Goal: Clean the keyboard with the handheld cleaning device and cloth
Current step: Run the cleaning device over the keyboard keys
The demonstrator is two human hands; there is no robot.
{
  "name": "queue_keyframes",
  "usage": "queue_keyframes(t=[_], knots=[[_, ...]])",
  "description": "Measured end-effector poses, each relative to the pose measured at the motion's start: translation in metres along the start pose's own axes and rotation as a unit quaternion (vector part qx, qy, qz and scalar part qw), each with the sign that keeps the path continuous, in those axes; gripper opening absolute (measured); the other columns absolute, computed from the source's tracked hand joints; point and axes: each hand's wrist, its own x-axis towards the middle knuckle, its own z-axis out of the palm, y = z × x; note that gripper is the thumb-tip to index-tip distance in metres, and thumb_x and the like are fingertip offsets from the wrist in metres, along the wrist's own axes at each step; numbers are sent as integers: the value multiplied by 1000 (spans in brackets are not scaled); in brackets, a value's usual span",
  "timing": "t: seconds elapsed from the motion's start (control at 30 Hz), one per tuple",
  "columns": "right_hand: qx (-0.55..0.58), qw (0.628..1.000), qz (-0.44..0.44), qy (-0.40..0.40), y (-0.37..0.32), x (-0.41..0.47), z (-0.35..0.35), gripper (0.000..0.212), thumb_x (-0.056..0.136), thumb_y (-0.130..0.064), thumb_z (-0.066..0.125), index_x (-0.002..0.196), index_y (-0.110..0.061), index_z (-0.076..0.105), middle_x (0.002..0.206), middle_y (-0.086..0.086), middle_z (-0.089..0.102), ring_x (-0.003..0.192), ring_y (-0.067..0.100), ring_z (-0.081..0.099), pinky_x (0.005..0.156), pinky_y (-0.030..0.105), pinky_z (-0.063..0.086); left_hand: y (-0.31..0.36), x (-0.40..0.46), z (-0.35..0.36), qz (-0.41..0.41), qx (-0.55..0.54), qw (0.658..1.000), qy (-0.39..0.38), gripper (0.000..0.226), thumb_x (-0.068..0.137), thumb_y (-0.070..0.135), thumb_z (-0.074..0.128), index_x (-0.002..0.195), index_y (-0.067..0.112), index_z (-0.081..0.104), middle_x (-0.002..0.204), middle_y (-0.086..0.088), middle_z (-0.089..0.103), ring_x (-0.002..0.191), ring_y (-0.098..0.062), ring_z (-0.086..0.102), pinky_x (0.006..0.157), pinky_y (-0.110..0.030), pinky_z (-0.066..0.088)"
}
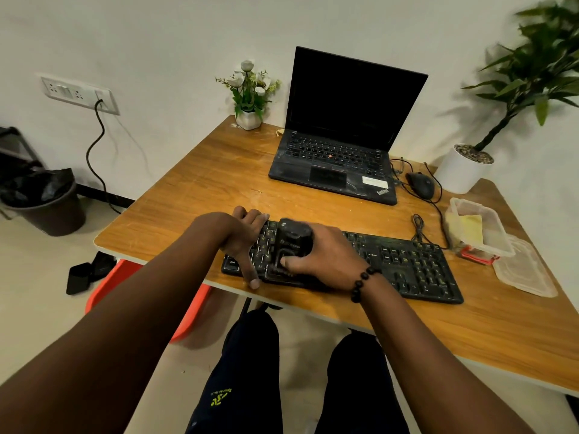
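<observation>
Right hand [326, 258] grasping the black cleaner [293, 242], pressed on the keyboard [407, 264]. Left hand [246, 239] flat, fingers relaxed, steadying the keyboard's left end.

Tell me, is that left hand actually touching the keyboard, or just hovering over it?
Touching. The head view shows the left hand lying on the left end of the keyboard, fingers over its far edge and thumb down past its near edge.

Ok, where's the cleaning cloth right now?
Head view: the yellow cloth lies in the clear container on the table's right, beyond the keyboard.
</observation>
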Motion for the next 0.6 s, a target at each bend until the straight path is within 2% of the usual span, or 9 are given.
queue_keyframes(t=[0.07,0.1,0.17,0.23,0.37,0.47,0.6], knots=[[20,999,2,45,2,-1,2,40,74,-29,79,110,-24,60,99,-10,65,89,6,60,75,23,54,-2,1,0,0,2,1000,-2,158,51,73,82,153,16,-24,160,1,-8,145,-32,-1,117,-55,25],[19,999,1,38,3,-2,6,42,74,-29,79,111,-23,60,102,-9,65,92,8,60,78,26,55,-3,2,1,0,1,1000,-3,158,50,75,82,153,16,-24,160,2,-8,145,-32,-1,117,-55,25],[10,1000,-2,-18,1,-4,15,46,74,-31,78,115,-24,59,106,-7,65,96,11,60,84,31,55,-2,4,3,1,4,1000,-6,159,49,76,81,153,17,-23,160,2,-9,145,-32,-1,117,-56,25],[1,998,-10,-55,-1,-6,16,48,74,-33,79,117,-25,58,106,-8,64,95,9,59,85,30,54,0,4,3,4,6,1000,-5,158,50,75,81,154,17,-23,160,1,-9,145,-32,-1,116,-55,25],[9,999,-25,-18,-1,-4,11,43,74,-30,78,113,-24,59,101,-9,65,89,8,60,79,29,55,-1,2,1,4,-1,1000,6,156,52,74,82,154,18,-21,160,1,-8,145,-31,-2,116,-55,24],[-24,999,-48,0,3,0,17,42,75,-28,78,112,-24,59,106,-9,62,95,9,56,83,26,50,-2,3,4,8,-2,1000,3,156,50,75,81,154,18,-20,160,2,-7,145,-31,-2,117,-55,24],[-80,993,-38,78,15,19,5,30,76,-28,77,97,-24,57,95,-7,60,89,12,55,76,25,47,-1,6,4,6,-7,1000,10,158,47,76,82,154,19,-19,159,3,-5,144,-29,1,117,-54,26]])
